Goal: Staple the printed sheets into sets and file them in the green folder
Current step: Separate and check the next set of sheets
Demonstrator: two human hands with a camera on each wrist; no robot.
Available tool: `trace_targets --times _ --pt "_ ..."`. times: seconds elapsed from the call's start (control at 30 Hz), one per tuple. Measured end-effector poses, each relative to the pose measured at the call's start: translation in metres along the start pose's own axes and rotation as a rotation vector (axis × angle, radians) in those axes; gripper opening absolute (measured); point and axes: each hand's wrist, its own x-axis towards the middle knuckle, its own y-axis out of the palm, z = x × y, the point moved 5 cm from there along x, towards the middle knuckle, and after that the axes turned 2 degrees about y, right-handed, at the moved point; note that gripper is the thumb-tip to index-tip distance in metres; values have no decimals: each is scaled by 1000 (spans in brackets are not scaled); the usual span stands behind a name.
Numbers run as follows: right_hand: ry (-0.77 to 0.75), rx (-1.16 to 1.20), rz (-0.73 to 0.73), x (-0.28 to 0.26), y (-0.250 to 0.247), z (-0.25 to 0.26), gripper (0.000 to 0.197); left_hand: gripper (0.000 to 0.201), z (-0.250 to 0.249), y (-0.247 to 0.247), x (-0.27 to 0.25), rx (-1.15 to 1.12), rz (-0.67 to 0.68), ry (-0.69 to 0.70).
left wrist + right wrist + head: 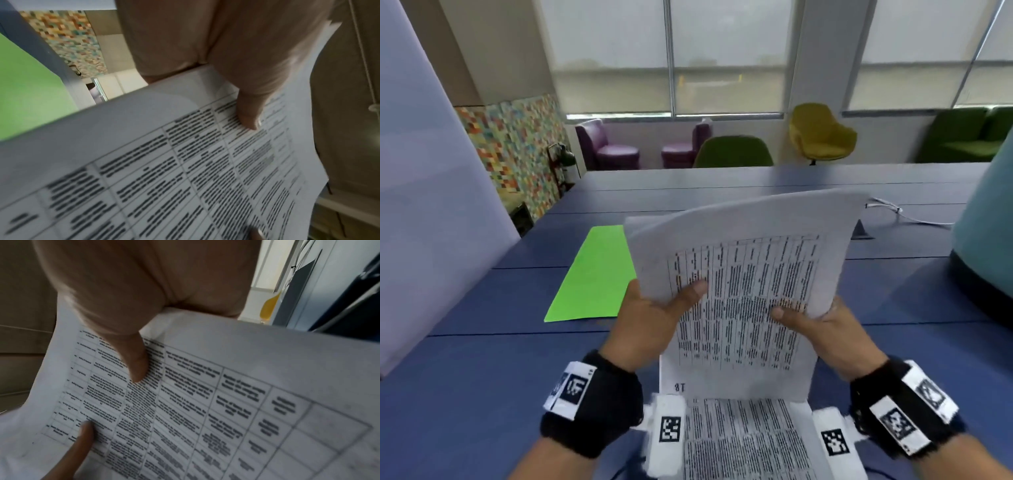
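Head view alone shows the green folder (592, 274) left of the left hand (654, 325); both hands, left and right hand (822, 329), pinch the printed sheets (743, 287), long axis pointing away.

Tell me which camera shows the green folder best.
The head view: the green folder lies flat on the blue table, left of the held sheets. The left wrist view catches only a green patch; the right wrist view shows none.

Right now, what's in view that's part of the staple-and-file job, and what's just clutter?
Job:
- printed sheets, held up off the table by left hand and right hand, thumbs on the front
- more printed pages lying below them
- green folder, flat on the blue table

No stapler visible.

Lying about:
- white cable
- chairs beyond the table
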Motion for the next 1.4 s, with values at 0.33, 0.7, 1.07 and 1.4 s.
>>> trace_targets --times 0.33,0.7,1.07,1.4 --pt "196 -69 159 -3 -7 3 23 26 5 -30 31 -65 -222 -39" --pt "330 58 196 -27 8 -40 28 22 51 -36 21 -78 -510 -44" --pt "482 99 252 -40 13 -72 26 45 114 -10 -35 -413 -51 -726" --pt "571 191 136 -30 9 -79 42 30 130 7 -56 -326 -21 -711"
